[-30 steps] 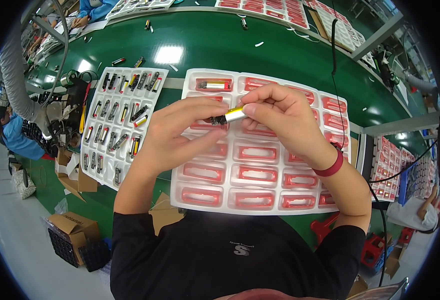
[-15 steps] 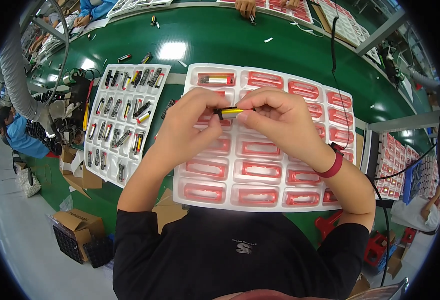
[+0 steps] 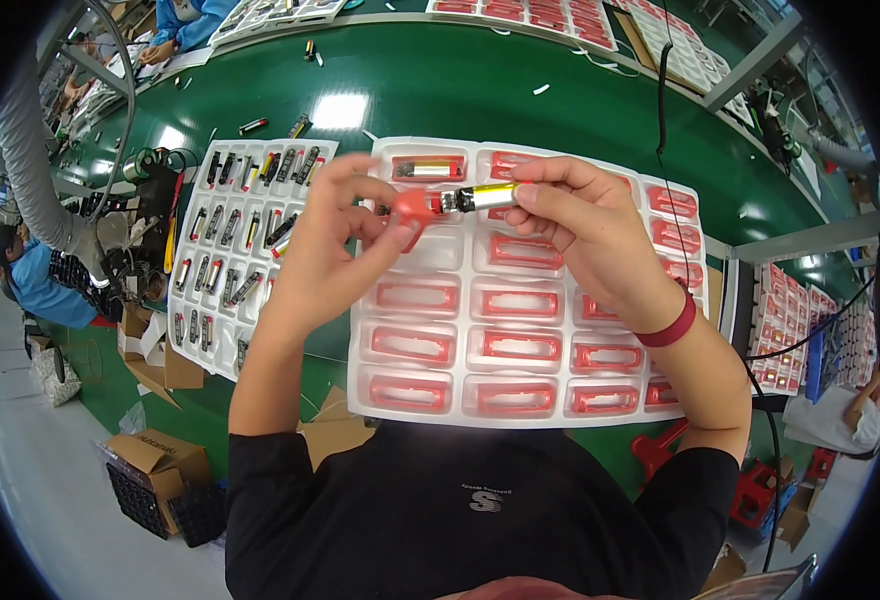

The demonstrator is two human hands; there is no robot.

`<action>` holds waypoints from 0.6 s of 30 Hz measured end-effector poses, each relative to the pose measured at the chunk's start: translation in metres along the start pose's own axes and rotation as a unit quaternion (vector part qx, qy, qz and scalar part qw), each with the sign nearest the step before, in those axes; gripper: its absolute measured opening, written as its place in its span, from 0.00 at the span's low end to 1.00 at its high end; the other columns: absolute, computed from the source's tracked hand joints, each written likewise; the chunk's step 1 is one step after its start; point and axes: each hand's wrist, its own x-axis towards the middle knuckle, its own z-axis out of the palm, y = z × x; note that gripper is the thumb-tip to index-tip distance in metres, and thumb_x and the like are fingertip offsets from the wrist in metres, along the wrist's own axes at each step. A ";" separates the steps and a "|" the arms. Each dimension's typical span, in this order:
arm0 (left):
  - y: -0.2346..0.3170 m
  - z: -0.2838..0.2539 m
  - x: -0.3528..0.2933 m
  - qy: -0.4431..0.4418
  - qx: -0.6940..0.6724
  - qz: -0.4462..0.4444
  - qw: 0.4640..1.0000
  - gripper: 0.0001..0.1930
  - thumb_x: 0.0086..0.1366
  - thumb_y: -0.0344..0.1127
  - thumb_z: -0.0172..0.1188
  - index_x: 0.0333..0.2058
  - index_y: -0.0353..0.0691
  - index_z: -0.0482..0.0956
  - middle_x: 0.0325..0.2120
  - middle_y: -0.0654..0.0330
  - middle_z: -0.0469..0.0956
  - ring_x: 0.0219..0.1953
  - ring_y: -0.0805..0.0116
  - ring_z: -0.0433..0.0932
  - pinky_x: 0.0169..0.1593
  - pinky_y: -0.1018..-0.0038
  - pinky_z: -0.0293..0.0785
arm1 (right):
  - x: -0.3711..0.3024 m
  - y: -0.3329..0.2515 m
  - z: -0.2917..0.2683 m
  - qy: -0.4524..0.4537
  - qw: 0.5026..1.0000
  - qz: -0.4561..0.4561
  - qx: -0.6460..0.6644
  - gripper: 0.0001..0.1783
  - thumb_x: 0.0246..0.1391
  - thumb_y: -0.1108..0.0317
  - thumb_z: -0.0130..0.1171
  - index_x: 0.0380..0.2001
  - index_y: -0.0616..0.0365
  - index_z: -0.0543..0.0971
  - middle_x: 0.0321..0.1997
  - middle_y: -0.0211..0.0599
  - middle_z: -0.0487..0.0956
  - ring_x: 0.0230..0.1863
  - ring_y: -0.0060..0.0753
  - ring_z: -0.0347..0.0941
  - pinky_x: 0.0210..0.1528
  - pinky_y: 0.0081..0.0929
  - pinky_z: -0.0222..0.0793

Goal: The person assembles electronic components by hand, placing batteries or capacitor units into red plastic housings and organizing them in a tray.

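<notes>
Left hand (image 3: 335,250): fingers pinched on a small red plastic frame piece (image 3: 415,207). Right hand (image 3: 590,225): fingertips clamped on a short yellow-and-silver cylindrical part (image 3: 480,197), its end meeting the red piece, both held above a white moulded plastic tray (image 3: 520,345) of red frames. A second white tray (image 3: 235,240) of small dark parts lies just left on the green table (image 3: 440,90).

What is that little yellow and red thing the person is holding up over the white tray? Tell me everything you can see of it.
The small cylinder is a slim stick lying roughly level above the white tray. Its right part is shiny yellow, the middle shows a short dark and silvery section, and its left end sits in a red, plastic-looking piece. The left hand pinches the red end; the right hand grips the yellow end with its fingertips. It touches nothing else.
</notes>
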 end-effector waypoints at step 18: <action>-0.007 0.030 0.002 -0.079 -0.293 -0.016 0.953 0.21 0.73 0.22 0.50 0.63 0.35 0.66 0.59 0.56 0.72 0.54 0.75 0.75 0.60 0.75 0.72 | 0.002 0.028 0.032 0.029 0.964 -0.144 -0.222 0.15 0.59 0.76 0.66 0.49 0.64 0.81 0.42 0.34 0.83 0.38 0.17 0.78 0.37 0.17 0.75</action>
